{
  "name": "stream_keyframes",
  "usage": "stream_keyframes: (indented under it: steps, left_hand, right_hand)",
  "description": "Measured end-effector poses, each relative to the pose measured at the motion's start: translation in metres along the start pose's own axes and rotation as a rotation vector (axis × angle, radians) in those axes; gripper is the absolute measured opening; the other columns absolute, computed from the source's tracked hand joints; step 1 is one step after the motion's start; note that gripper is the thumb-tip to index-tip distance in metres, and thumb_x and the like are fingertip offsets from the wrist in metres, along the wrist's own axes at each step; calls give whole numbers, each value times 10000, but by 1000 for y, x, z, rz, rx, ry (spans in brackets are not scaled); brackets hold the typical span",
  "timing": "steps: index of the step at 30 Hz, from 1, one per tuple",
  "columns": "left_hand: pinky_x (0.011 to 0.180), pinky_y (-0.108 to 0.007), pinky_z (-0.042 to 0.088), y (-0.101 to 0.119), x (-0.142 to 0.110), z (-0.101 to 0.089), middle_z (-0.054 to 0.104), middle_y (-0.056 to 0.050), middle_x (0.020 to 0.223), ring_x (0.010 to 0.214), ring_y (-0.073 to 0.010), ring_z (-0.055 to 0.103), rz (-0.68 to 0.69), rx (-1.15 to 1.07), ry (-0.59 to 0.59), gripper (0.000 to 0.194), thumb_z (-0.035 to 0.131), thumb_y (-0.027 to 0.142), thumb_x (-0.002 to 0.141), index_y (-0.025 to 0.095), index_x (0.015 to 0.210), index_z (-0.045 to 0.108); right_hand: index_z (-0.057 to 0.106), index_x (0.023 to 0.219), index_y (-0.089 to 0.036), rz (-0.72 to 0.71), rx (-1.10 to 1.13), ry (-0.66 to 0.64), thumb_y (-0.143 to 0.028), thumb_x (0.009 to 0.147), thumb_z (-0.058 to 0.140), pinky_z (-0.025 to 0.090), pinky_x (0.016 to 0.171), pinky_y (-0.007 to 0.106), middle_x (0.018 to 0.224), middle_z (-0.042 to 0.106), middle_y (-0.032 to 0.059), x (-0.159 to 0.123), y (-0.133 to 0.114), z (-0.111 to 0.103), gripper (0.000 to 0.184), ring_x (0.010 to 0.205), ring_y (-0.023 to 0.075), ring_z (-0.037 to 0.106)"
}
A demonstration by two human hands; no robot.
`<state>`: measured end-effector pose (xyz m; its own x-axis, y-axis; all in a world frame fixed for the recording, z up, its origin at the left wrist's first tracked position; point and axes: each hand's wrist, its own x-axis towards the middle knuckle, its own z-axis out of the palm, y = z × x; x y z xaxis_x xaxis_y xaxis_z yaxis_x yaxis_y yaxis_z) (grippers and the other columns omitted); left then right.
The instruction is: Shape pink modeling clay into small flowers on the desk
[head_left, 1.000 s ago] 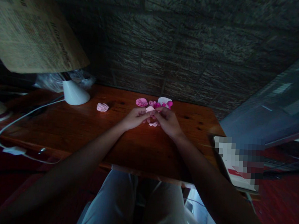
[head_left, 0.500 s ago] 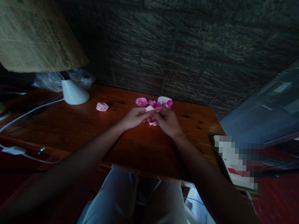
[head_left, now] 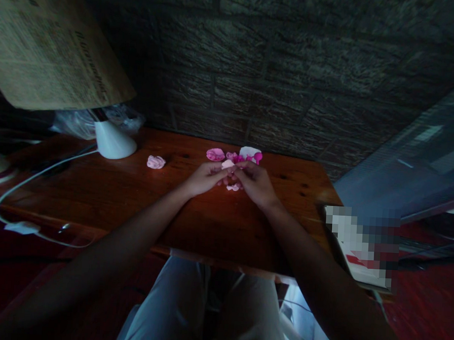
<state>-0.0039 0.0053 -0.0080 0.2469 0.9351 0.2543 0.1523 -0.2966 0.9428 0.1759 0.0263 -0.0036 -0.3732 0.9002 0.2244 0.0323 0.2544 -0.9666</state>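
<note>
Between my two hands is a pale pink piece of soft, clay-like material. My left hand is closed on its left side, thumb toward the middle. From the right, my right hand pinches the same piece, its fingertips partly hidden. Just below the fingers, small pale pink bits lie on the wooden table. Behind the hands sit a bright pink lump, a smaller crumpled pink lump, a white piece and a magenta piece with a round end.
A crumpled pale pink lump lies to the left on the table. Beyond it stands a lamp with a white base and a newsprint shade. Its white cable crosses the left side. A stone wall rises behind.
Almost nothing differs. The hands keep the same hold on the pale pink piece, with only a slight shift of the fingers and of the view.
</note>
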Motion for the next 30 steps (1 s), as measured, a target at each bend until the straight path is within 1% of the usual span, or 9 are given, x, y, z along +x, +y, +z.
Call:
stream_keyframes:
  steps: [9,17,24,30]
  left_hand:
    - [542,-223,391,2,0,1,667,-21,690,580,-99,519,-8,22,0,437,665,580,908,156,805,691]
    - [534,-221,385,-2,1,0,658,-24,687,587,-104,531,1,23,-1,473,667,619,878,152,802,676]
    - [543,-209,414,-3,1,0,681,-26,706,597,-99,553,11,4,-4,412,673,553,899,152,804,684]
    - [537,-211,401,-2,1,0,658,-20,671,584,-98,546,14,24,-8,402,652,529,929,158,776,667]
  right_hand:
    - [661,925,-211,7,10,-5,-433,891,702,570,614,280,746,710,1,0,0,0,229,634,136,675]
    - [662,930,-207,25,12,2,-407,896,701,572,619,279,735,712,-4,0,1,1,207,639,139,684]
    - [655,926,-210,21,19,2,-390,902,694,574,620,280,731,708,-4,0,1,2,186,624,133,675]
    - [646,943,-209,16,1,-13,-392,910,681,575,639,283,746,720,4,-1,1,2,189,663,142,688]
